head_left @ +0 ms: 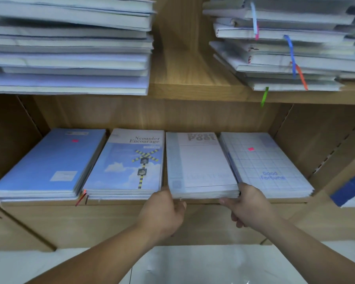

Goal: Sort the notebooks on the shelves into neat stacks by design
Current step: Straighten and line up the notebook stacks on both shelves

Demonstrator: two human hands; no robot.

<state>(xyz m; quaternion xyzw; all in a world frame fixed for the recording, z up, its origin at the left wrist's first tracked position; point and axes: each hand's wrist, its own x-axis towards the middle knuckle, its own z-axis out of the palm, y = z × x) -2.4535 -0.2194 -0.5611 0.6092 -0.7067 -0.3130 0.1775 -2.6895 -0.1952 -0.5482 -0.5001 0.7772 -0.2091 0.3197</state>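
Several stacks of notebooks lie side by side on the lower shelf (143,202). From the left: a plain blue stack (49,162), a sky-and-crossing-sign stack titled "Encourage" (125,165), a pale "Prose Poet" stack (201,165), and a grid-pattern "Good Fortune" stack (262,162). My left hand (164,210) grips the front left corner of the "Prose Poet" stack. At its front right corner, my right hand (248,203) holds the stack, with the thumb under the front edge. The stack rests on the shelf between its neighbours.
The upper shelf (193,91) carries two tall, untidy piles of wrapped notebooks, left (70,48) and right (285,48), with coloured ribbon bookmarks hanging down. A blue object (350,189) shows at the right edge. Wooden side panels close in the lower compartment.
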